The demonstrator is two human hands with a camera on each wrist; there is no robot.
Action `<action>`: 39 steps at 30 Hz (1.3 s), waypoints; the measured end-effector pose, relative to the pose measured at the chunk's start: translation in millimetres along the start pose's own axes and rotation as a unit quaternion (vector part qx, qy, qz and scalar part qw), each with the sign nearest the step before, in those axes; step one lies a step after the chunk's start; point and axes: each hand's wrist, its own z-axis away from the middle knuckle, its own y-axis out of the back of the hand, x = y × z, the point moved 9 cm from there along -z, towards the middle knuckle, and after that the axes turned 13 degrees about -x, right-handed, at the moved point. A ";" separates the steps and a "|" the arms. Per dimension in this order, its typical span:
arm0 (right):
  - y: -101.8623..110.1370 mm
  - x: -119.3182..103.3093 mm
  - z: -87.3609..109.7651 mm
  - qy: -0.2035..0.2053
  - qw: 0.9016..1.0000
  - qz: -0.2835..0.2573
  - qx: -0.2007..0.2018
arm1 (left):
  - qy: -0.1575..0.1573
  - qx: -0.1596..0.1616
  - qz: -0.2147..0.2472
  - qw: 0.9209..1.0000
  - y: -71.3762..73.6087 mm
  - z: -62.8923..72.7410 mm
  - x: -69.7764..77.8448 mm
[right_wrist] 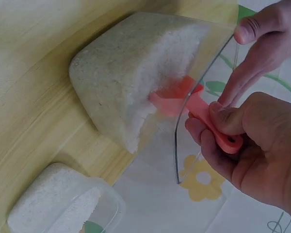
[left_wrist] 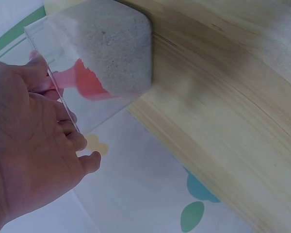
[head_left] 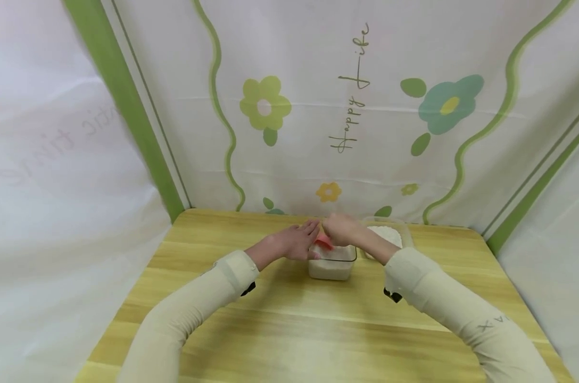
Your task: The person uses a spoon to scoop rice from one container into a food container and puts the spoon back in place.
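A clear rectangular container (head_left: 331, 273) stands near the table's back edge and holds pale, fine-grained contents (right_wrist: 111, 68). My right hand (head_left: 343, 230) grips a red scoop (right_wrist: 203, 114) by its handle, thumb on top. The scoop's bowl dips inside the container, against the sloping face of the grains, as the right wrist view shows through the clear wall. At the container's left rim, my left hand (head_left: 296, 242) touches the edge, its fingers fairly straight and its thumb spread toward the front corner. In the left wrist view its palm and loosely bent fingertips show beside the rim.
To the right, behind my right forearm, sits a second clear tub (head_left: 406, 235) with white contents (right_wrist: 63, 194). The wooden table (head_left: 280, 330) meets a flower-patterned white curtain (head_left: 299, 159) at its back edge. More curtain hangs at both sides.
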 end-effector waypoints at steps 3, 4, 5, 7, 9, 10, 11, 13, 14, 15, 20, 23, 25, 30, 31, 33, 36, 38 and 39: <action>-1.1 1.3 -0.2 0.027 0.999 -0.036 -0.021 | 0.002 -0.011 -0.002 1.000 -2.1 -0.6 -0.3; -1.3 2.4 0.2 0.035 0.998 -0.050 -0.029 | 0.003 -0.014 -0.002 1.000 -2.6 -0.8 -0.1; -1.8 4.1 0.5 0.040 0.997 -0.063 -0.037 | 0.004 -0.016 0.000 1.000 -2.6 -0.6 0.1; -1.2 7.1 1.5 0.051 0.994 -0.086 -0.045 | 0.008 -0.015 0.001 1.000 -2.0 -0.8 -0.4; 0.7 9.3 2.6 0.065 0.991 -0.111 -0.046 | 0.014 -0.013 -0.002 1.000 -0.9 -0.2 -1.5; 1.1 10.7 3.6 0.073 0.989 -0.122 -0.046 | 0.016 -0.013 -0.003 1.000 -0.3 -0.3 -1.7; 1.2 12.3 4.4 0.077 0.986 -0.140 -0.049 | 0.018 -0.012 -0.005 1.000 0.3 -0.3 -1.9; 0.6 14.8 6.6 0.090 0.978 -0.179 -0.056 | 0.021 -0.014 -0.005 1.000 0.9 0.1 -2.5; -0.2 15.7 8.0 0.094 0.973 -0.200 -0.063 | 0.024 -0.015 -0.005 1.000 0.9 0.3 -2.9; -1.3 16.8 9.4 0.097 0.968 -0.220 -0.069 | 0.025 -0.017 -0.004 1.000 0.8 0.3 -3.1; -6.5 23.1 17.5 0.091 0.950 -0.285 -0.093 | 0.019 -0.016 0.000 1.000 1.6 0.3 -2.3; -9.9 28.5 21.4 0.073 0.941 -0.316 -0.100 | 0.018 -0.014 -0.001 1.000 1.7 0.4 -1.8; -13.4 32.3 23.9 0.058 0.933 -0.340 -0.104 | 0.019 -0.015 -0.002 1.000 1.8 0.3 -1.4; -23.3 36.6 29.8 0.038 0.905 -0.410 -0.109 | 0.021 -0.020 -0.005 1.000 2.0 -0.2 0.2; -25.3 37.2 30.3 0.034 0.899 -0.422 -0.107 | 0.022 -0.020 -0.007 1.000 2.0 -0.3 0.3; -29.4 38.9 30.8 0.026 0.890 -0.443 -0.104 | 0.022 -0.020 -0.009 1.000 2.0 0.4 0.7; -34.5 42.6 31.7 0.012 0.875 -0.474 -0.094 | 0.022 -0.023 -0.007 0.999 2.4 1.6 1.1; -36.9 43.6 32.9 0.009 0.866 -0.492 -0.091 | 0.023 -0.024 -0.006 0.999 2.4 1.7 1.0; -37.8 44.2 33.6 0.007 0.860 -0.502 -0.089 | 0.023 -0.024 -0.006 0.999 2.6 1.7 1.0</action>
